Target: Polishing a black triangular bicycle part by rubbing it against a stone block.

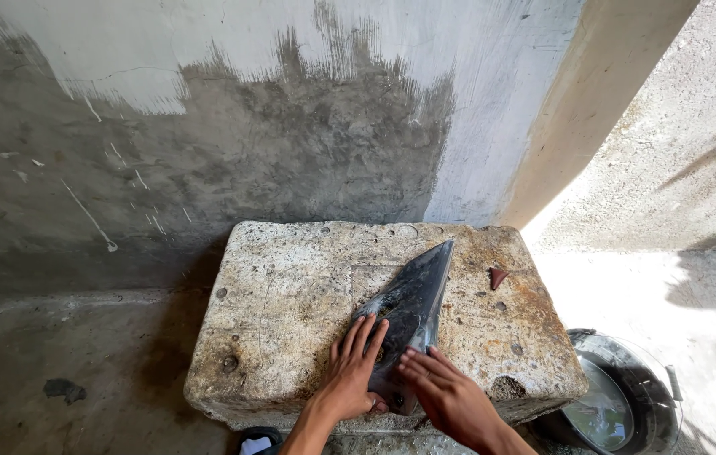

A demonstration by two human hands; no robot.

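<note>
A dark, pointed metal trowel blade (415, 295) lies flat on a rough concrete block (290, 295), its tip toward the wall. My left hand (352, 371) presses on the blade's near left part with fingers spread. My right hand (450, 396) rests flat on the blade's near right edge. Both hands sit at the block's front side; the blade's near end is hidden under them.
A small reddish chip (498, 276) lies on the block to the right of the blade. A dark bucket (619, 396) with water stands low at the right. A partly plastered grey wall (248, 126) rises behind; sunlit ground (670, 168) lies to the right.
</note>
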